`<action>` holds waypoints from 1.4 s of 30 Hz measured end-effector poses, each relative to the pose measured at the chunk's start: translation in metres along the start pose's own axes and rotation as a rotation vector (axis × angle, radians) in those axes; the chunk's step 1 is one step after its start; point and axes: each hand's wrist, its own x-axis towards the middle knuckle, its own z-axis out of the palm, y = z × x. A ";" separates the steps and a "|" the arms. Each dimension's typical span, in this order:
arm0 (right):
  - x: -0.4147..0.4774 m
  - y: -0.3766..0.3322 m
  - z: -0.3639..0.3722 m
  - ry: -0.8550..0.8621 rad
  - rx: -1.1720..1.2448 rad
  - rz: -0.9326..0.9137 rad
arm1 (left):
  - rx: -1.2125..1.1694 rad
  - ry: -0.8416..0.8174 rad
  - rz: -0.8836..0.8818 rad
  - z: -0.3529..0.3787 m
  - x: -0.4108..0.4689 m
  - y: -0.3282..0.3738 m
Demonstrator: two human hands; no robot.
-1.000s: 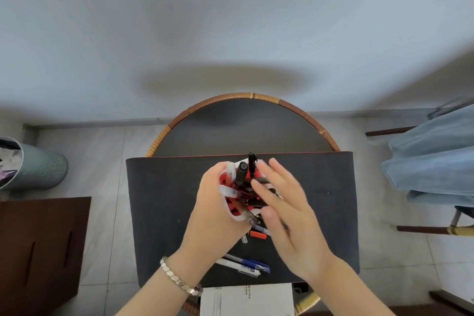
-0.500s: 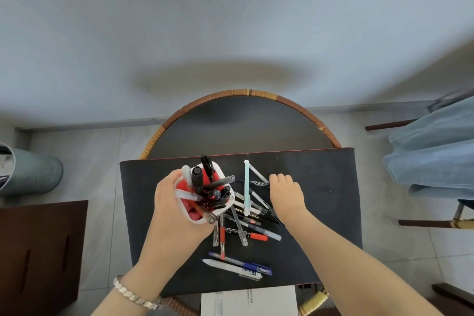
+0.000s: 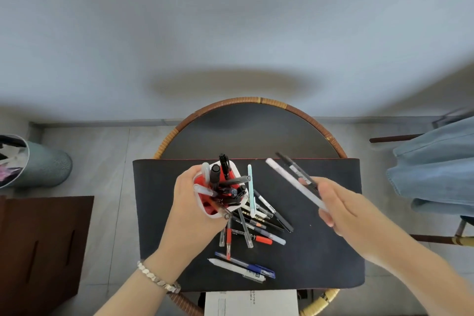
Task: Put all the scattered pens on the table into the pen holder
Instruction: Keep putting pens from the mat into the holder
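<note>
Pens [image 3: 295, 182] in right hand [image 3: 338, 210], pen holder [image 3: 220, 192] in left hand [image 3: 192, 210].

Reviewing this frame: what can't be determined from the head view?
- Pens in the right hand: motion-blurred; exact count unclear.
- Pen holder: its near side is covered by the left hand; the base is unseen.
- Paper sheet: cut off by the bottom edge; print too small.
- Scattered pens: overlapping; count uncertain.
</note>
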 end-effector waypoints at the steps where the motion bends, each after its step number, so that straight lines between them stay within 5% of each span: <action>1: -0.004 -0.016 -0.004 -0.033 -0.074 -0.067 | 0.002 -0.003 0.011 0.001 0.000 0.001; 9: 0.014 -0.071 0.013 0.162 -0.515 -0.041 | 0.126 -0.072 0.154 0.006 -0.011 0.013; 14: 0.025 -0.083 0.037 0.403 -0.195 -0.215 | -0.005 -0.091 0.119 0.007 -0.016 0.025; 17: 0.028 -0.070 0.059 0.596 -0.259 -0.294 | -0.054 -0.100 0.118 0.003 -0.015 0.030; 25: 0.035 -0.069 0.109 0.543 -0.125 -0.137 | 0.123 -0.014 0.211 -0.011 -0.016 0.016; 29: 0.041 -0.073 0.103 0.352 0.363 -0.147 | 0.084 0.017 0.154 -0.018 -0.011 0.011; 32: 0.057 -0.043 0.099 0.601 0.545 -0.087 | -0.111 0.059 -0.005 -0.024 -0.009 0.004; 34: 0.075 -0.005 0.107 0.577 0.410 0.115 | -0.130 0.071 -0.087 -0.027 -0.009 -0.003; 37: 0.095 0.047 0.132 0.249 0.023 0.366 | -0.112 0.079 -0.133 -0.031 -0.009 -0.009; 42: 0.114 0.066 0.154 0.091 -0.285 0.322 | -0.077 0.060 -0.136 -0.032 -0.009 -0.016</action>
